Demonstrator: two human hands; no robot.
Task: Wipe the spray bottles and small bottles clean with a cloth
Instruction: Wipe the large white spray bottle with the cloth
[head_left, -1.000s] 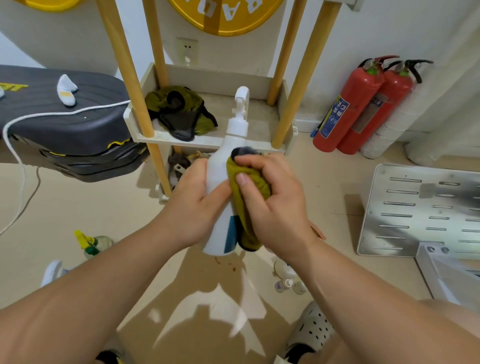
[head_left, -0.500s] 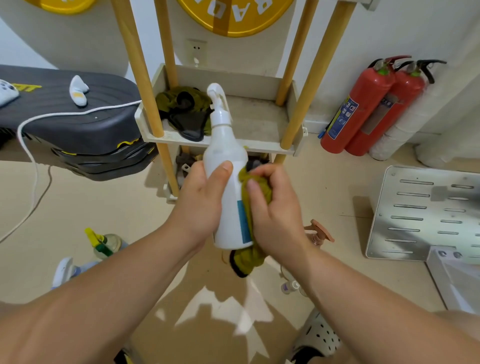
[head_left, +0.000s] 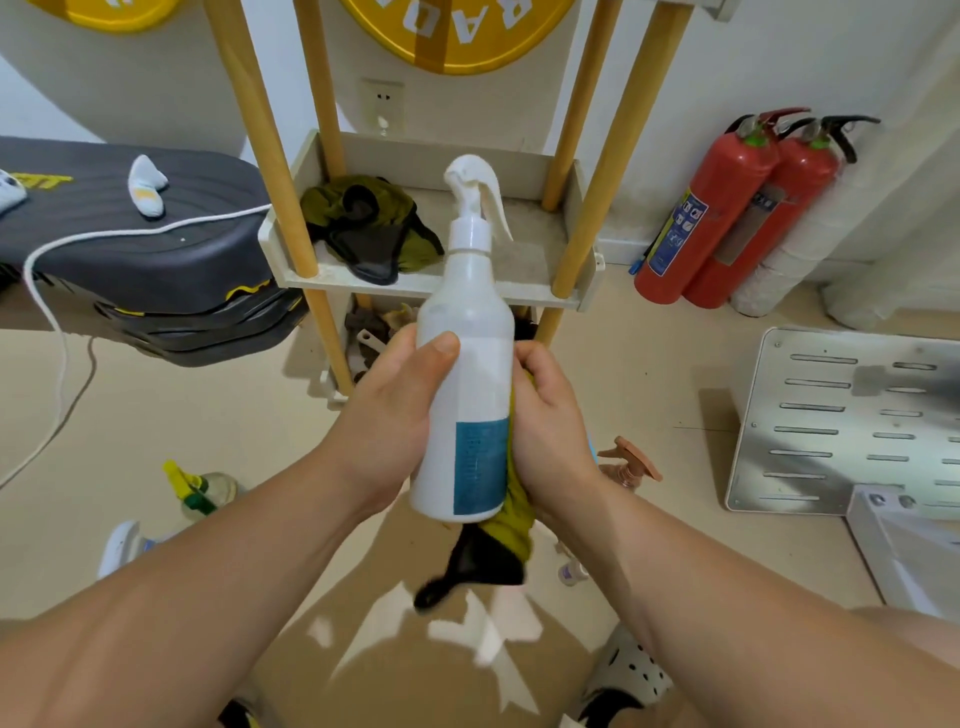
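Head view showed the bottle (head_left: 467, 364) held almost upright in mid-air at centre, in front of the shelf (head_left: 431, 285). The left hand (head_left: 392, 415) grasped its left flank, thumb laid across the front, seemingly to steady it. The right hand (head_left: 550, 431) clutched the cloth (head_left: 511, 525) and pressed it against the bottle's right side, as if to rub there. The bottle was smooth white plastic, a round-shouldered cylinder with a trigger head and a blue label low on the front. The cloth looked soft, olive with a black edge, and its slack tail hung below the base. On the floor, a green-triggered sprayer (head_left: 202, 488) at left and a brown pump (head_left: 631, 465) at right probably awaited wiping.
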